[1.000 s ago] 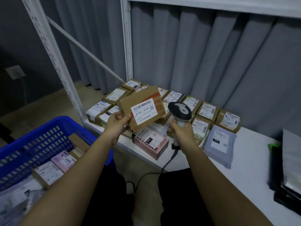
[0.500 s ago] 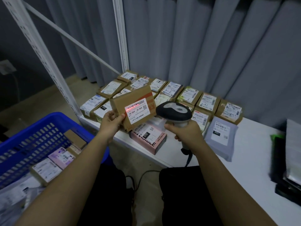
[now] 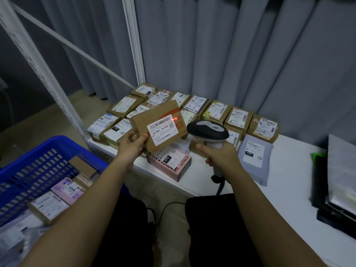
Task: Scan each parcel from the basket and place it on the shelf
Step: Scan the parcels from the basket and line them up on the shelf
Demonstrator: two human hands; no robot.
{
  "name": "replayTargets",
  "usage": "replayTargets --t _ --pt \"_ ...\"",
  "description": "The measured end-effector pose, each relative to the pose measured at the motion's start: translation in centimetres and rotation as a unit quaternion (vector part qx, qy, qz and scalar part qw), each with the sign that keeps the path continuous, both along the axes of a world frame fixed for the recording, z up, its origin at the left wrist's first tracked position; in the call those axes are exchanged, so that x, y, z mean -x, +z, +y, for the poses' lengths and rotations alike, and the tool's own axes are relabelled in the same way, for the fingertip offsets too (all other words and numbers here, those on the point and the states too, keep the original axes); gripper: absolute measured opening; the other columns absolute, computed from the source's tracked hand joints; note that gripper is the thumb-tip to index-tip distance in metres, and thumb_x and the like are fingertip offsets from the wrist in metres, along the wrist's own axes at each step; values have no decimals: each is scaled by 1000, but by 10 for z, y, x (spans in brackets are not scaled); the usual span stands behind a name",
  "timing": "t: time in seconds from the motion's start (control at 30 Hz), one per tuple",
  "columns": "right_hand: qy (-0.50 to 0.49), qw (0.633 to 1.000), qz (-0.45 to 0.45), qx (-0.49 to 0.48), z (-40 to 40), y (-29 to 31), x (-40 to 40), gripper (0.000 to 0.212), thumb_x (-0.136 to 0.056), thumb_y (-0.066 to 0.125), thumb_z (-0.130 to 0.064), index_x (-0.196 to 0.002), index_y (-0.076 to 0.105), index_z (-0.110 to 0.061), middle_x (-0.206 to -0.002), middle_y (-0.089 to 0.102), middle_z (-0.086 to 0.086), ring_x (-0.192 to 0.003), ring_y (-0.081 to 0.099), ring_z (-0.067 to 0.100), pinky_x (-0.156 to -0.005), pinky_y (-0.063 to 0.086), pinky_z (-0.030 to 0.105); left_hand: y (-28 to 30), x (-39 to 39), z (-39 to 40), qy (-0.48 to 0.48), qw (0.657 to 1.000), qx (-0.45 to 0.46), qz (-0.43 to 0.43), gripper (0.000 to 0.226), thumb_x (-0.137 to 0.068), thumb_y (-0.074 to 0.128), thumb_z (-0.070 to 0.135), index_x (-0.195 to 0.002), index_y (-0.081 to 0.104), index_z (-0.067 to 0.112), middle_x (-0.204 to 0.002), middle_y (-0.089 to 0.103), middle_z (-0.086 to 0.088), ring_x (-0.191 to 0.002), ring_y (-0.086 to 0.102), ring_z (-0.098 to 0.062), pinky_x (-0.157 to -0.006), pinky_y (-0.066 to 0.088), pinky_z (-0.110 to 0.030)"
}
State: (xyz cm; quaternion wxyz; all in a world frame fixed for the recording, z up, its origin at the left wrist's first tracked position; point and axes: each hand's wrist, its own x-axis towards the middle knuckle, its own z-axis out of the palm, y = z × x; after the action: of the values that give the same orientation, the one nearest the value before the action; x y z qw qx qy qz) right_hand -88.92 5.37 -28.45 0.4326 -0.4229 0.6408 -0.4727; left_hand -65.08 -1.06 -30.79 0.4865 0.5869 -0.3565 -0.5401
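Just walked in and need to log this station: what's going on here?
A person is scanning parcels. The left hand holds up a brown cardboard parcel with its label facing the handheld scanner, which the right hand grips. A red scan light shows at the label's upper right edge. Many labelled parcels already lie on the white shelf; more wait in the blue basket to the left.

Left arm: bare forearm stretched forward and up from lower left.
Left hand [image 3: 133, 144]: thumb on top, fingers pinching the corner of a box [image 3: 157, 126].
Right arm: forearm angled in from lower right.
Right hand [image 3: 217, 154]: fingers curled round the scanner [image 3: 209, 132] handle.
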Motion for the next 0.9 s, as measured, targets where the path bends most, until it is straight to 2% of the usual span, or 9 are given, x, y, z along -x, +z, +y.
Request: replayTargets --t 0.1,0.17,0.33,0.43,0.57,0.67,0.77,0.83,0.9 --pt "-74 997 -21 12 -10 -2 5 24 -79 77 -21 -96 67 -7 -70 62 7 -56 55 18 -47 44 24 -1 7 0 -21 1000 -15 -7 49 -88 66 24 -132 46 13 -115 64 -5 -97 64 -15 -80 54 -33" --pt "-111 993 -31 13 -15 -1 14 33 -79 78 -23 -103 66 -4 -73 63 9 -59 56 20 -50 44 26 0 14 1 -42 999 -17 -10 45 -89 65 27 -130 49 15 -112 66 -4 -95 65 -14 -75 56 -31" --pt "-169 983 -65 -22 4 -15 51 28 -82 76 -18 -102 64 -3 -66 61 8 -45 53 14 -46 45 25 3 44 2 -136 989 -34 -41 44 -92 61 34 -129 52 14 -112 68 -5 -101 66 -20 -78 57 -34" --pt "-210 974 -89 -13 28 -29 70 22 -84 73 -15 -99 64 -2 -68 61 10 -53 55 18 -52 49 29 8 76 5 -194 978 -44 -66 34 -95 56 34 -123 56 16 -104 68 0 -94 65 -15 -69 54 -28" --pt "-258 964 -51 -23 55 -48 87 33 -83 75 -21 -109 57 -13 -90 64 9 -77 62 25 -68 57 40 8 121 10 -293 942 -86 -140 32 -94 52 44 -113 60 19 -106 68 0 -98 63 -17 -75 54 -30" --pt "-245 966 -9 -83 75 -69 96 36 -82 75 -26 -109 57 -11 -95 64 12 -75 63 25 -71 58 43 -2 144 17 -345 916 -115 -169 34 -93 51 50 -108 61 21 -102 70 0 -95 64 -18 -83 55 -33" --pt "-252 961 -11 -111 90 -92 99 29 -82 74 -20 -103 59 -7 -92 65 14 -72 63 26 -74 58 48 -22 161 23 -363 900 -127 -204 33 -95 48 51 -101 50 19 -98 66 -4 -92 63 -21 -76 55 -33" --pt "-265 956 -24 -120 94 -105 99 20 -82 73 -18 -92 57 -13 -85 64 9 -69 61 22 -77 58 50 -31 167 28 -354 897 -117 -238 50 -97 46 48 -117 45 2 -97 62 -12 -90 63 -26 -62 50 -28" --pt "-268 954 -28 -132 94 -116 97 19 -82 72 -18 -80 53 -19 -78 62 5 -66 60 20 -78 58 50 -44 169 28 -356 882 -97 -293 70 -96 45 49 -134 35 -9 -103 62 -17 -89 62 -27 -63 50 -28"
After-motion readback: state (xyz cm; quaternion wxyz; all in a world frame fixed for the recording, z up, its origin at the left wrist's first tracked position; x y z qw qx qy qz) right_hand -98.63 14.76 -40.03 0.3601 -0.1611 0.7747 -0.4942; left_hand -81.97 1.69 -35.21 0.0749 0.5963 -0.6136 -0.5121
